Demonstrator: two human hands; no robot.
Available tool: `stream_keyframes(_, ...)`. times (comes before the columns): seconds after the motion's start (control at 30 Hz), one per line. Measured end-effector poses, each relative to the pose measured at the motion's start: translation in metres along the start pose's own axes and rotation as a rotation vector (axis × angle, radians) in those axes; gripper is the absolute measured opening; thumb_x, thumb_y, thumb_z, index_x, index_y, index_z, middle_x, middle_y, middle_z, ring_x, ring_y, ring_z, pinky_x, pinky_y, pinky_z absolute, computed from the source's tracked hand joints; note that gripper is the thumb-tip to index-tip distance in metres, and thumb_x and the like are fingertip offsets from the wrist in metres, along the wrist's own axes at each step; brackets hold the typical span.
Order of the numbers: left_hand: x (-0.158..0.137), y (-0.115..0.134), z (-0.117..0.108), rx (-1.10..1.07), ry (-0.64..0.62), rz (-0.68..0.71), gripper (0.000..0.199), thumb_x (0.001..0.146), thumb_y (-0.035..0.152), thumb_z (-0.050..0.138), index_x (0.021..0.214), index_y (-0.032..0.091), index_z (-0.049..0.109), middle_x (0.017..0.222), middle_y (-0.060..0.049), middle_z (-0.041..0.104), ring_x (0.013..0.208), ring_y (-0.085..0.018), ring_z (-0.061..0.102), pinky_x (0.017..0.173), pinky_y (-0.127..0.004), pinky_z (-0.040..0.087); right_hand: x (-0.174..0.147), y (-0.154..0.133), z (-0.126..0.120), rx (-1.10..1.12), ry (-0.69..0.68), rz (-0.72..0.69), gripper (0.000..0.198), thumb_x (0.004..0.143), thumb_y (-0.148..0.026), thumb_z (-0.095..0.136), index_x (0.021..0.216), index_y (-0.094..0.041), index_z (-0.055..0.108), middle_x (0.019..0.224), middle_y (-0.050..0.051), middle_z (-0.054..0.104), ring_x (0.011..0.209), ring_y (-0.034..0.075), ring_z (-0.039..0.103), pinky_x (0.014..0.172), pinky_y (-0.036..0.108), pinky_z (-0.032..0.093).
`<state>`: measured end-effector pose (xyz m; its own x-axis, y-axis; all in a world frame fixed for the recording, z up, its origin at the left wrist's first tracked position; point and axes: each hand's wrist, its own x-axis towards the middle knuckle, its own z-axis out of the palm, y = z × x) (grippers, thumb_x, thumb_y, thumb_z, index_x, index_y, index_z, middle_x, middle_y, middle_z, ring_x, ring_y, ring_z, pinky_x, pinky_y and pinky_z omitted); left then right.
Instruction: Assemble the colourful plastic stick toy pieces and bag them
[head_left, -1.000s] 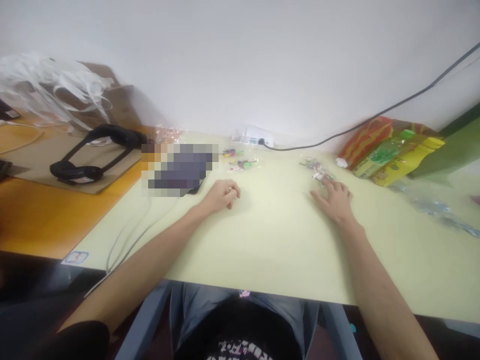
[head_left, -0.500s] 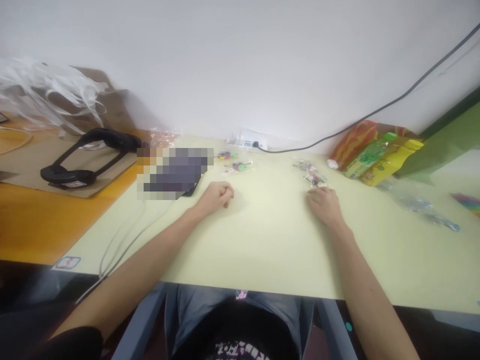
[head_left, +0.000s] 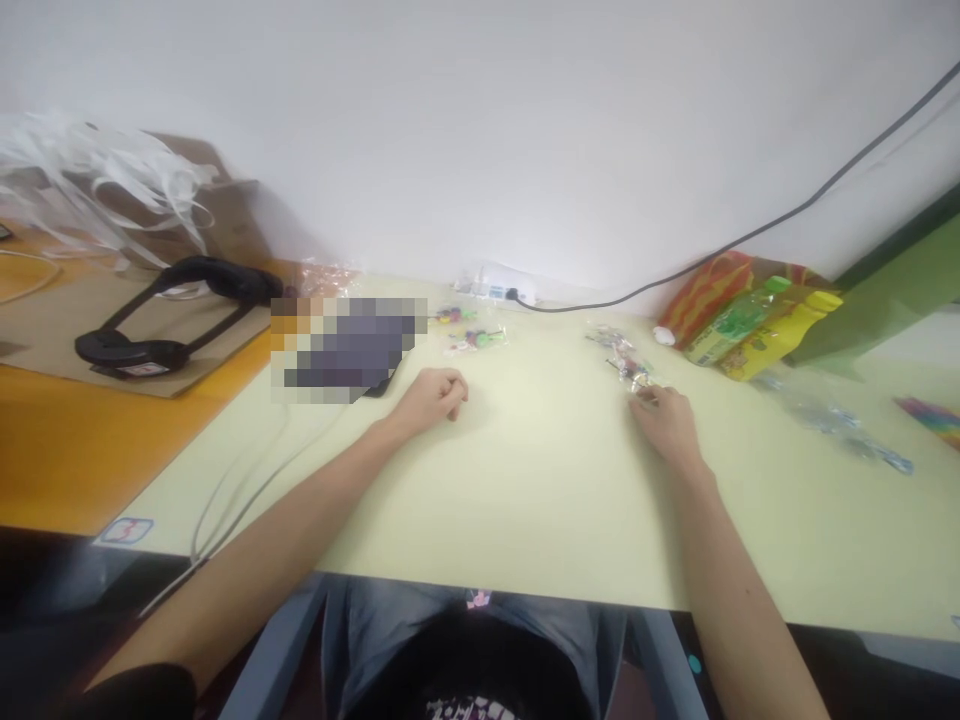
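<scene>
My left hand (head_left: 436, 396) rests on the pale yellow table (head_left: 517, 490) as a loose fist, with nothing visible in it. Beyond it lie small clear packets with colourful bits (head_left: 477, 340). On the right, my right hand (head_left: 666, 420) has its thumb and fingers drawn together at the near end of a group of small clear packets (head_left: 626, 358) holding multicoloured pieces. Its fingertips meet the packets' lower end; what lies between them is too small to make out.
A pixelated dark device (head_left: 352, 350) lies left of my left hand, with cables nearby. A white power strip (head_left: 495, 284) sits by the wall. Bright snack bags (head_left: 757, 320) and crumpled clear plastic (head_left: 840, 420) are on the right. A black frame-like object (head_left: 176, 315) lies on cardboard at left.
My right hand has drawn slightly nearer and to the right, its fingers now bunched at the packets' near end. My left hand stays in place.
</scene>
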<state>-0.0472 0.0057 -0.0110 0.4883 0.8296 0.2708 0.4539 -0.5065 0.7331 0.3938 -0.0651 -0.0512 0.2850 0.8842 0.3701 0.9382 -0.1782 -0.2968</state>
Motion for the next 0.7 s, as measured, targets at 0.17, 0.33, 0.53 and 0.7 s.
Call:
stream_keyframes(0.17, 0.000, -0.001, 0.000, 0.006, -0.005, -0.009, 0.035, 0.088, 0.017, 0.048, 0.061, 0.014, 0.069, 0.063, -0.004, 0.071, 0.056, -0.013, 0.063, 0.058, -0.022, 0.045, 0.002, -0.003, -0.004, 0.091, -0.017, 0.075, 0.033, 0.086, -0.041, 0.053, 0.099, -0.017, 0.072, 0.096, 0.014, 0.072, 0.086, 0.028, 0.063, 0.081, 0.039, 0.047)
stream_keyframes(0.33, 0.000, 0.003, 0.000, 0.026, -0.011, 0.023, 0.043, 0.093, 0.020, 0.046, 0.055, 0.015, 0.067, 0.075, -0.006, 0.074, 0.065, -0.013, 0.066, 0.068, -0.024, 0.048, -0.004, -0.012, -0.004, 0.110, -0.066, 0.045, 0.025, 0.087, -0.032, 0.050, 0.088, -0.019, 0.071, 0.085, 0.011, 0.073, 0.077, 0.024, 0.064, 0.076, 0.035, 0.047)
stream_keyframes(0.53, 0.000, 0.007, 0.002, 0.046, -0.025, 0.055, 0.052, 0.101, 0.033, 0.046, 0.060, 0.016, 0.072, 0.078, -0.005, 0.073, 0.070, -0.014, 0.065, 0.079, -0.025, 0.048, -0.001, -0.025, 0.005, 0.008, 0.069, 0.034, 0.037, 0.088, -0.041, 0.053, 0.113, -0.020, 0.069, 0.123, 0.018, 0.066, 0.117, 0.037, 0.053, 0.096, 0.051, 0.043)
stream_keyframes(0.7, 0.001, 0.006, 0.002, 0.064, -0.025, 0.068, 0.054, 0.104, 0.038, 0.043, 0.065, 0.018, 0.074, 0.078, -0.004, 0.071, 0.072, -0.014, 0.066, 0.081, -0.025, 0.047, 0.001, -0.018, 0.012, -0.110, 0.062, -0.007, 0.059, 0.096, -0.055, 0.042, 0.147, -0.026, 0.046, 0.156, 0.016, 0.042, 0.141, 0.041, 0.033, 0.106, 0.063, 0.034)
